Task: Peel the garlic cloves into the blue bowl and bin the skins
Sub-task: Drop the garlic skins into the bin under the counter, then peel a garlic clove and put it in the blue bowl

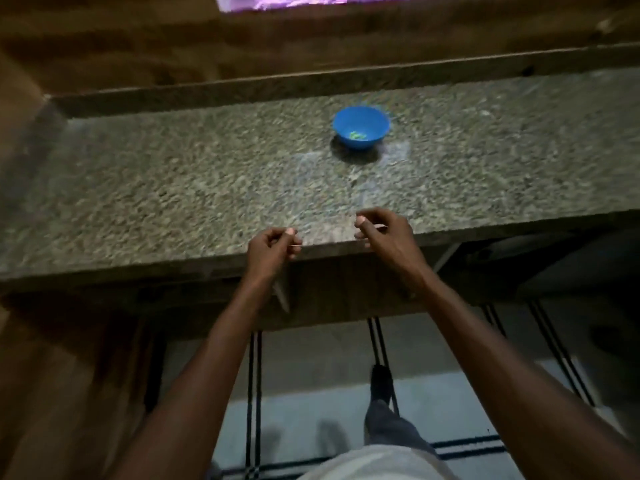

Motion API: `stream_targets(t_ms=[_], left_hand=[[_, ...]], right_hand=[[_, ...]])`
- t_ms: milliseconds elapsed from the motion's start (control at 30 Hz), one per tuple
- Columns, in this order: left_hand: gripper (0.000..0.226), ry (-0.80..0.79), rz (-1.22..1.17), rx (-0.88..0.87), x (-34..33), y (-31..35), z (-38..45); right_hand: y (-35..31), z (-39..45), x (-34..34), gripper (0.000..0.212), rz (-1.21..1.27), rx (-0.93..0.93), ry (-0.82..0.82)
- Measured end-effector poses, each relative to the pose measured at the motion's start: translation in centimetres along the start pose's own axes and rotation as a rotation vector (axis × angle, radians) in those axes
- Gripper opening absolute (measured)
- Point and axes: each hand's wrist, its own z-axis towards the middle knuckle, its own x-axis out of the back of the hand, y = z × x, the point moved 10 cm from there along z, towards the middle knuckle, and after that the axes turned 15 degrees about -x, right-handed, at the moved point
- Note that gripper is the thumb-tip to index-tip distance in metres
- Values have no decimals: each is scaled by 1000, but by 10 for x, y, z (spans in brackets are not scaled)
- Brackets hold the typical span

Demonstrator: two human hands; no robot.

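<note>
The blue bowl (360,124) stands on the granite counter (173,188), toward the back and right of centre, with a few small pale pieces in its bottom. My left hand (272,249) hovers at the counter's front edge with its fingers curled, and a thin pale sliver, apparently garlic skin (296,244), shows under the fingertips. My right hand (384,233) is beside it over the same edge, thumb and fingers curled together, with nothing visible between them. Both hands are well short of the bowl. The picture is blurred.
A raised ledge (311,83) runs along the back of the counter, with a wooden wall behind it. Below the counter's front edge lie a tiled floor (311,375) with dark stripes and my own foot (381,379). No bin is in view.
</note>
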Motion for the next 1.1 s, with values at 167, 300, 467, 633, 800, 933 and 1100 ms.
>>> stream_targets(t_ms=[167, 300, 467, 633, 800, 933, 1100], left_hand=[[16, -110, 43, 1, -108, 6, 61], [9, -107, 85, 20, -160, 1, 108], [10, -47, 211, 25, -166, -4, 147], [15, -24, 330, 36, -147, -17, 190], [12, -19, 328, 1, -140, -26, 227], [9, -21, 274, 31, -140, -39, 255], [8, -56, 268, 23, -145, -48, 283]], right_hand=[[31, 62, 82, 11, -4, -86, 47], [42, 114, 124, 13, -76, -117, 15], [33, 184, 132, 18, -231, -91, 19], [2, 258, 109, 24, -410, -13, 43], [-10, 317, 87, 16, -678, 66, 109], [4, 326, 77, 12, -810, 94, 131], [-17, 313, 94, 13, -483, 35, 166]])
